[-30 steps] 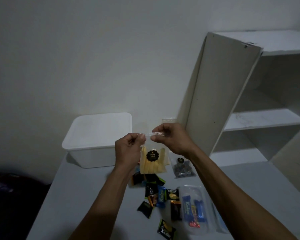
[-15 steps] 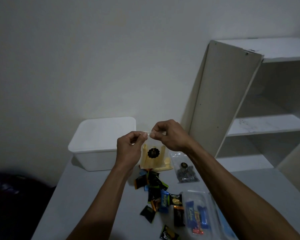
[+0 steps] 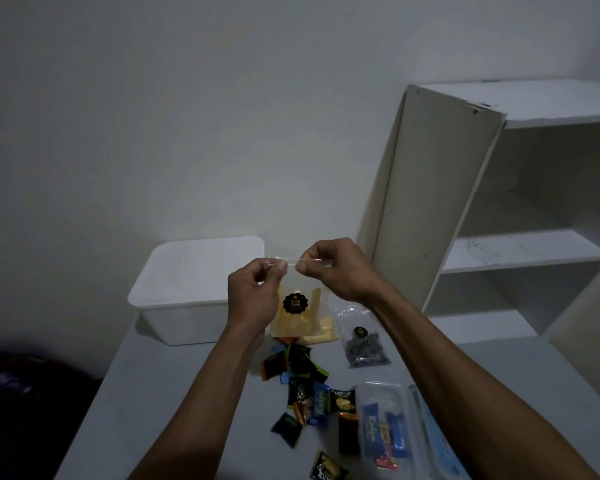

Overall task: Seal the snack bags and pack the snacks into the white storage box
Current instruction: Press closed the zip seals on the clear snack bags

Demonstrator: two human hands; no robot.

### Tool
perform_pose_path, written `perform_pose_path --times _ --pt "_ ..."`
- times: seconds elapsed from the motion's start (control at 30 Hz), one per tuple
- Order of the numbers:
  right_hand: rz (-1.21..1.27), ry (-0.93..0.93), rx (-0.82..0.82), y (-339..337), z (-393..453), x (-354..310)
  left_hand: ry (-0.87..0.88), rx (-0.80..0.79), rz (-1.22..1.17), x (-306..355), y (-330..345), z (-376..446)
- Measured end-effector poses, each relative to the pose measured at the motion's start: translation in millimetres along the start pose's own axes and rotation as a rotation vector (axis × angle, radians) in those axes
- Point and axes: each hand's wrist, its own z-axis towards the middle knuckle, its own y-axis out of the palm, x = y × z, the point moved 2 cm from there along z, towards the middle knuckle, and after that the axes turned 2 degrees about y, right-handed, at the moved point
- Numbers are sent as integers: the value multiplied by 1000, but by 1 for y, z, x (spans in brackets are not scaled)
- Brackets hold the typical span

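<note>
Hands (image 3: 293, 278) pinch bag (image 3: 297, 311) top edge above table (image 3: 174, 393).

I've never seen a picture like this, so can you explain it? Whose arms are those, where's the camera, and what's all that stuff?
The camera sits on a person's head, looking down at their own arms. The left hand and right hand pinch the top edge of a clear bag of yellow snacks, held above a grey table. On the table are a white storage box with its lid on, a small bag of dark snacks, loose wrapped candies and a clear tray holding more.
</note>
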Motion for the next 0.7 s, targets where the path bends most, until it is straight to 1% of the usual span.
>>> perform_pose_path --times 0.1,0.2,0.33,0.5,0.63,0.7 --pt "82 58 -16 -6 -3 5 -3 0 -15 2 1 -1" --pt "39 45 -18 -7 -5 7 -2 -5 -19 2 5 -5" --pt "120 54 -57 -9 -6 7 -13 -35 -18 0 8 -6" --pt "307 192 5 -12 -8 24 -60 12 -57 0 15 -3" --pt "357 218 40 -9 -14 28 -103 24 -88 -7 19 -5" --pt "422 248 40 -9 -15 31 -130 37 -113 -9 20 -4"
